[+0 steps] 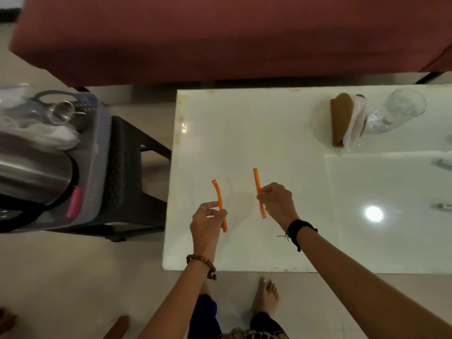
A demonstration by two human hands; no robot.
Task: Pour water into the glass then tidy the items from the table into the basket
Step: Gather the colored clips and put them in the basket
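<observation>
Over the white table [244,133] my left hand [206,222] pinches one thin orange plastic strip [217,192], and my right hand [277,200] pinches a second orange strip [256,179]. Both strips point away from me, a little above the tabletop. A clear drinking glass [397,110] stands at the table's far right, beside a folded brown and white cloth [342,118]. The bluish plastic basket [97,148] sits on a dark stool [132,172] left of the table; it holds a steel kettle [34,172], a glass jar and white cloth.
A dark red sofa [220,35] runs along the far side of the table. Small grey objects [444,163] lie at the table's right edge. A pink item [75,201] is in the basket beside the kettle. My bare foot [265,297] stands below the near table edge.
</observation>
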